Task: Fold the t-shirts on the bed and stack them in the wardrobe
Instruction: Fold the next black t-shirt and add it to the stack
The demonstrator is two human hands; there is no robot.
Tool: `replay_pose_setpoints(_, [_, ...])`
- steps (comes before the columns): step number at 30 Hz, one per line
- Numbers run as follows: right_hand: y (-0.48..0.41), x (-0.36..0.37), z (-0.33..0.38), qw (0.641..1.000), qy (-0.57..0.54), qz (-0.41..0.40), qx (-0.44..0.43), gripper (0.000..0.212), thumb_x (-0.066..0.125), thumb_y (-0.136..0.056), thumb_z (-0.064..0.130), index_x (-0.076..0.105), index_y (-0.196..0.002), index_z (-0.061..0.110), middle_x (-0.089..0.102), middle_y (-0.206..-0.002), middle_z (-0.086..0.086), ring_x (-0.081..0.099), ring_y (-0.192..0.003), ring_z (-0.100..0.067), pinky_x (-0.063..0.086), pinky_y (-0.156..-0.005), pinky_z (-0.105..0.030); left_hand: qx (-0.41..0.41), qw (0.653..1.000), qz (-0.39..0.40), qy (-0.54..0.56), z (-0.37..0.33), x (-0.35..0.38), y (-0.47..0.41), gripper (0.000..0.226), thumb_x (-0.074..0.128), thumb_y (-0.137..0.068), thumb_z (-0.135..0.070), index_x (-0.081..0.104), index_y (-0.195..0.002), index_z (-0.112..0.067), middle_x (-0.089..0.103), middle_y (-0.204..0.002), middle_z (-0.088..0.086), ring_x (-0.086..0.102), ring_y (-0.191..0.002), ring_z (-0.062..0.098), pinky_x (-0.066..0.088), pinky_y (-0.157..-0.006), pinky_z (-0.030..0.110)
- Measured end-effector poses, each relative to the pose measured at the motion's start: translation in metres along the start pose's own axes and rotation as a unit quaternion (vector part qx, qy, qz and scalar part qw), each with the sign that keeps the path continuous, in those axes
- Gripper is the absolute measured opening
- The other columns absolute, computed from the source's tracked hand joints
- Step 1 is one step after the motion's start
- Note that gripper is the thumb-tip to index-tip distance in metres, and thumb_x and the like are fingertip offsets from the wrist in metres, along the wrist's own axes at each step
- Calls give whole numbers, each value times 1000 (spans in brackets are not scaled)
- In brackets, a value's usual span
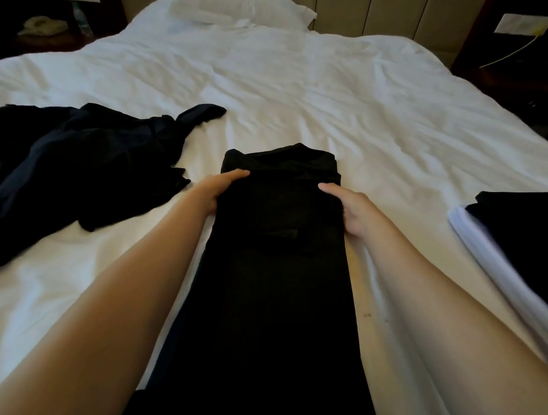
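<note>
A black t-shirt [277,244], folded into a long narrow strip, lies on the white bed [301,93] in front of me, its collar end pointing away. My left hand [219,188] grips its left edge near the far end, thumb on top and fingers tucked beneath. On the opposite edge my right hand [348,210] holds the cloth the same way. Both forearms run along the strip's sides.
A heap of unfolded dark navy garments [81,163] lies at the left. At the right edge sits a stack of folded shirts [520,228], dark on top of white. A pillow [242,4] lies at the headboard, with dark nightstands at both far corners.
</note>
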State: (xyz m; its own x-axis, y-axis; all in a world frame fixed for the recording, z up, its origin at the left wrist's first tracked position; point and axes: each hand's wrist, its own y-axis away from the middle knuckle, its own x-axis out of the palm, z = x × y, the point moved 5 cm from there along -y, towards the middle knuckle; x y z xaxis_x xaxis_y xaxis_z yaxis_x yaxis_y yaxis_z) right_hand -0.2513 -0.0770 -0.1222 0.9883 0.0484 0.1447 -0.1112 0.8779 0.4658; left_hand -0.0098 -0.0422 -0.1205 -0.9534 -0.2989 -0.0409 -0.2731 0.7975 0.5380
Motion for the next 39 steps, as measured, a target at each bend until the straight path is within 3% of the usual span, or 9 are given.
replay_pose_setpoints(6, [1, 10, 9, 998, 18, -41, -54, 34, 75, -77, 8, 61, -108, 4, 64, -94, -8, 62, -88, -26, 51, -80, -37, 121, 992, -33, 15, -22, 3, 5, 48, 73, -80, -20, 53, -121, -2, 64, -96, 8, 65, -83, 21, 53, -65, 28])
replay_pose_setpoints(12, [51, 17, 32, 984, 36, -8, -174, 16, 71, -80, 8, 65, -95, 10, 69, -86, -4, 67, -73, -14, 54, -59, -20, 217, 976, 10, -18, -39, -11, 57, 26, 64, -86, -10, 58, -111, -10, 65, -93, 1, 63, -84, 13, 51, -68, 23])
replay_pose_setpoints(19, [119, 11, 19, 955, 119, 45, -270, 22, 70, -81, 2, 64, -96, 17, 68, -89, 5, 67, -77, -4, 53, -63, -14, 294, 950, 9, -106, -12, -39, 122, 25, 71, -75, 4, 65, -96, -8, 67, -88, 2, 65, -83, 14, 54, -78, 24])
replay_pose_setpoints(23, [139, 2, -14, 925, 241, 36, -291, 26, 69, -78, -2, 64, -90, 21, 66, -85, 9, 62, -78, -2, 50, -65, -16, 311, 916, 10, -254, 27, -52, 144, 25, 76, -71, 4, 66, -83, -15, 67, -80, 0, 63, -73, 3, 54, -75, 23])
replay_pose_setpoints(26, [144, -9, -41, 888, 352, 6, -295, 12, 68, -78, 0, 67, -86, 8, 66, -84, -1, 60, -79, -11, 43, -68, -23, 294, 869, 18, -396, 57, -53, 152, 19, 75, -72, -10, 67, -87, -1, 66, -83, 15, 60, -78, 22, 49, -78, 38])
replay_pose_setpoints(30, [150, -19, -65, 792, 497, -11, -354, 4, 63, -80, 4, 64, -82, 1, 64, -83, -9, 58, -79, -23, 42, -67, -30, 344, 783, 49, -515, 68, -43, 167, 40, 73, -78, -17, 63, -116, -11, 63, -111, 2, 55, -104, 16, 38, -92, 24])
replay_pose_setpoints(32, [153, -23, -68, 809, 505, -1, -301, 12, 62, -77, 9, 61, -89, 6, 63, -81, -9, 59, -75, -24, 44, -65, -33, 341, 727, 69, -592, 67, -38, 172, 56, 69, -79, -22, 50, -132, -20, 53, -126, -2, 46, -120, 17, 29, -103, 30])
replay_pose_setpoints(36, [161, -14, -61, 935, 298, 78, -174, 65, 71, -70, 16, 50, -128, 34, 63, -112, 7, 60, -106, -15, 47, -94, -34, 344, 620, 93, -699, 69, -27, 181, 74, 60, -84, -21, 23, -148, -29, 34, -146, -4, 29, -136, 15, 15, -112, 34])
replay_pose_setpoints(39, [169, -8, -53, 935, 275, 68, -212, 47, 63, -79, -6, 63, -114, 24, 64, -112, 3, 58, -109, -13, 47, -97, -30, 347, 549, 90, -755, 75, -25, 183, 63, 47, -95, -20, 16, -149, -34, 22, -154, 1, 28, -138, 17, 18, -112, 33])
